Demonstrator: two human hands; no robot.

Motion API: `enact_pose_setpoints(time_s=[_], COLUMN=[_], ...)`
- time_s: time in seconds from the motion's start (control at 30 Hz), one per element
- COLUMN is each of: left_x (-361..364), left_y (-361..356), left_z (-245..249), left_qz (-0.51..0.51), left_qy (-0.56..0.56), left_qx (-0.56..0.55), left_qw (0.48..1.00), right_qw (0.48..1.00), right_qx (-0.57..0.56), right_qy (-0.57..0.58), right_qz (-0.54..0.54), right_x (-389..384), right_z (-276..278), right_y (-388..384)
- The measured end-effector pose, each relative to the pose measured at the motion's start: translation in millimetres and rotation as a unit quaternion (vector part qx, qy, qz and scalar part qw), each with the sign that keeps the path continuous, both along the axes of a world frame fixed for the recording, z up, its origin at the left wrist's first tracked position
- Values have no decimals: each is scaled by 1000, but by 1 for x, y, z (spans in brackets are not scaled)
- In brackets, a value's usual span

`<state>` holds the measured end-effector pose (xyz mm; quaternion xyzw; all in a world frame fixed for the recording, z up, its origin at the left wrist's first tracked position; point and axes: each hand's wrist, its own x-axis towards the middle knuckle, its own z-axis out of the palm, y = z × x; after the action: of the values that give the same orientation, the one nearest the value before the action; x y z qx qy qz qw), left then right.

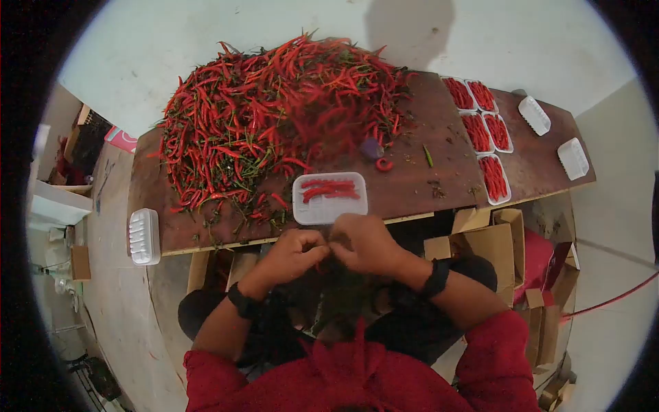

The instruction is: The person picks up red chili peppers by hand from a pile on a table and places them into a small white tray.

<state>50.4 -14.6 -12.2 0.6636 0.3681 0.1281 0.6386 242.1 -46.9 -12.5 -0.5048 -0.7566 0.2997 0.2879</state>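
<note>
Grip the light, likely snappable chillies [343,185] at frame centre mid-length; your left hand [296,253] and right hand [367,246] pinch narrowly, contents unclear.

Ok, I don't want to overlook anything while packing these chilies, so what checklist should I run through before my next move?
1. White rectangular plastic tray in front of you, open side up: ok.
2. That tray filled: not ok; only a few slender red chilies lie in it, bare bottom showing.
3. Supply nearby: ok; the large heap of red chilies with green stems lies just beyond.
4. Hands free: cannot tell; what the fingertips of your left hand and right hand may hold is hidden.
5. Brown tabletop clean: not ok; plant scraps and one green chili lie there.
</note>
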Motion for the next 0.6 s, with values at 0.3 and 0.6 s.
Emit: enact_pose_setpoints(time_s=[0.3,0.6], left_x=[0,-1], left_y=[-2,-5], left_z=[10,-3], left_qz=[130,180], left_qy=[12,-44], left_qx=[-2,50], left_qw=[991,981], right_qw=[960,932], right_qx=[-228,-301], right_qy=[-159,197], right_qz=[29,-43], right_x=[15,4], right_z=[17,8], right_y=[9,5])
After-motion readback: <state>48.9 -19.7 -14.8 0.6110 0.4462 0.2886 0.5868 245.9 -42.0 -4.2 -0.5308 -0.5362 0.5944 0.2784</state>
